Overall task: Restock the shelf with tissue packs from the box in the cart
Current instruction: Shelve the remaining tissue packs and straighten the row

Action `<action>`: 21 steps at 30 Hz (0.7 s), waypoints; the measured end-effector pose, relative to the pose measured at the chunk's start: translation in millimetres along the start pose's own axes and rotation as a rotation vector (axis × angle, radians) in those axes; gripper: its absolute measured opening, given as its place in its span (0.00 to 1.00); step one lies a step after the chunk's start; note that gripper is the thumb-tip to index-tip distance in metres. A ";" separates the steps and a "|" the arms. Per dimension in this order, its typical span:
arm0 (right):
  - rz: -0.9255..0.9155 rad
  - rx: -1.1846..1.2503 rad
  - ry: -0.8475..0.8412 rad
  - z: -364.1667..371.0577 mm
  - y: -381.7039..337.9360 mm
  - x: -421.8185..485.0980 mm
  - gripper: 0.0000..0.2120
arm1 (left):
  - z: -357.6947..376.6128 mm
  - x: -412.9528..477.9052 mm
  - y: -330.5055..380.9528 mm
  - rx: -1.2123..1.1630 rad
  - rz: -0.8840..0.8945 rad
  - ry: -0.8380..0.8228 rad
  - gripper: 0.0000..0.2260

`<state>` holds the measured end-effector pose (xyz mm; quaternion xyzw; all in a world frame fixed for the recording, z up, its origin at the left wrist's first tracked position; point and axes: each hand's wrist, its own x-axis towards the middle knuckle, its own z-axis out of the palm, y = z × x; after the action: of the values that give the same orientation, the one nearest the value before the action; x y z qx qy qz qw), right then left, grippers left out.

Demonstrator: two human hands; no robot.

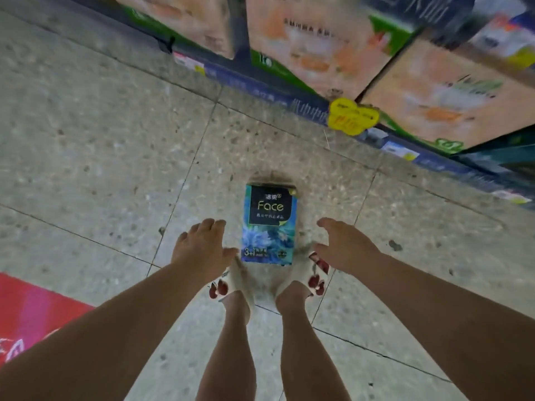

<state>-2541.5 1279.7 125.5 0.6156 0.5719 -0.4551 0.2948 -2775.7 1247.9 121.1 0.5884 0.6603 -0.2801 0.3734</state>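
A blue and black tissue pack (270, 224) marked "Face" lies flat on the speckled floor, just in front of my feet. My left hand (201, 250) hovers to its left, fingers spread, holding nothing. To the right of the pack is my right hand (346, 246), also open and apart from it. Both hands reach downward on either side of the pack without touching it. The bottom shelf (289, 102) with its blue price rail runs diagonally across the top. The cart and box are out of view.
Large orange and green tissue bundles (318, 44) stand on the bottom shelf. A yellow price tag (351, 117) sticks out from the rail. A red floor sticker (31, 311) lies at the lower left. My feet in white sandals (269, 282) stand behind the pack.
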 end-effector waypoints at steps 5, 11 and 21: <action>0.009 0.053 -0.040 38.7 8.3 73.4 0.26 | 51.7 73.4 2.8 -0.176 -0.056 -0.050 0.32; 0.041 0.153 -0.045 83.7 21.2 154.6 0.25 | 113.4 145.7 0.5 -0.351 -0.128 -0.078 0.39; 0.106 0.557 -0.065 151.0 41.2 237.0 0.34 | 177.8 221.5 9.6 -0.730 -0.280 -0.065 0.26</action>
<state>-2551.3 1242.5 -156.0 0.6871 0.3819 -0.5981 0.1558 -2743.6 1231.2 -160.8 0.3119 0.7783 -0.0934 0.5370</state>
